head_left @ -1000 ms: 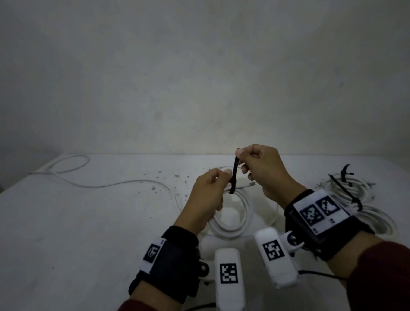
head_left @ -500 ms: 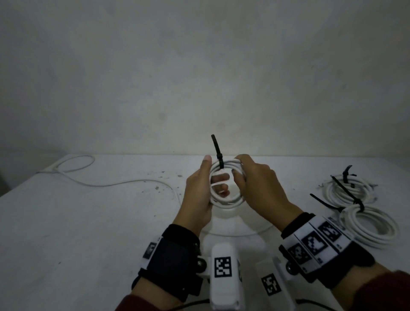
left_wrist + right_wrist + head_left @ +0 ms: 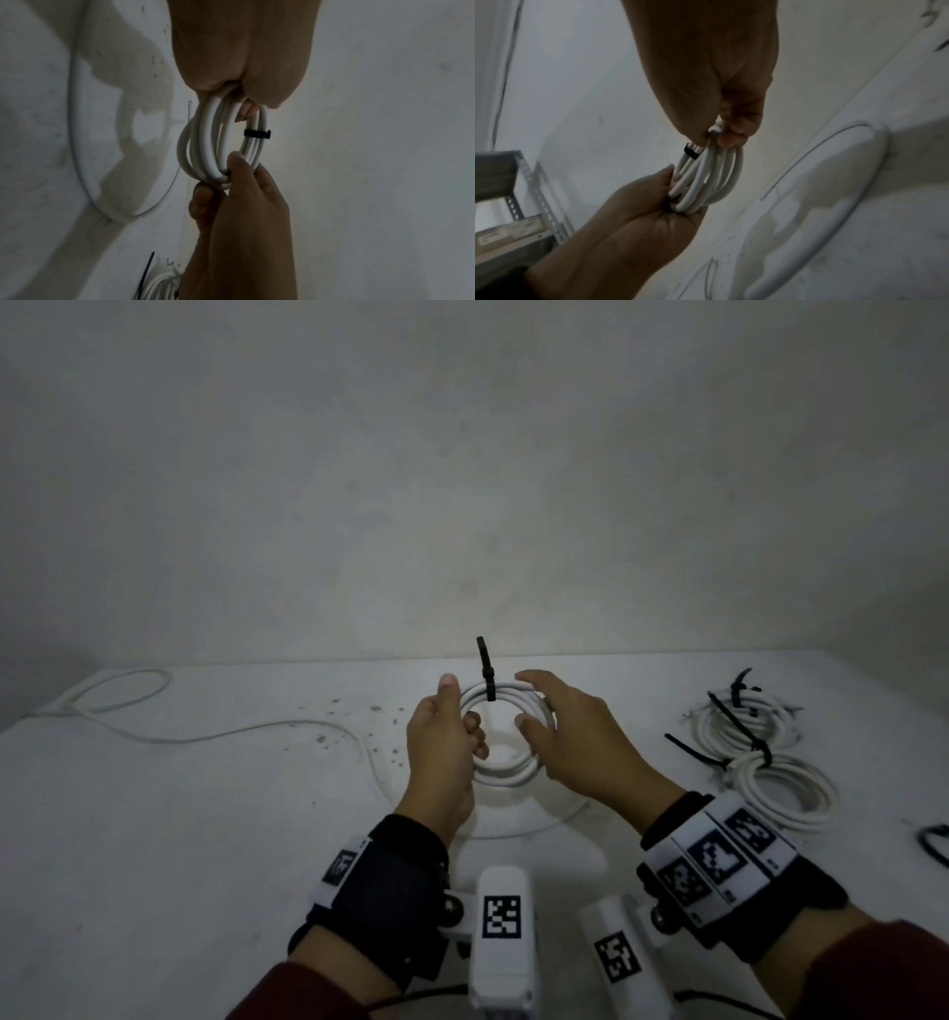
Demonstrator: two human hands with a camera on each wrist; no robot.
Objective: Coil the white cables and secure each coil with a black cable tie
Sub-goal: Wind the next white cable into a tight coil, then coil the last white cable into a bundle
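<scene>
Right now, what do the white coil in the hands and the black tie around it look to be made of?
White coiled cable: seemingly smooth plastic or rubber sheathing, round, matte with soft highlights, bending evenly in loops. Thin black cable tie: probably stiff plastic, since its free tail stands upright. Left hand grips the coil; right hand pinches its other side.

A plain grey-white wall (image 3: 462,480) is seen behind a white table (image 3: 154,839), w/ dark specks scattered on it. Light is dim. A metal shelf frame (image 3: 513,182) w/ punched holes is seen at one side.
</scene>
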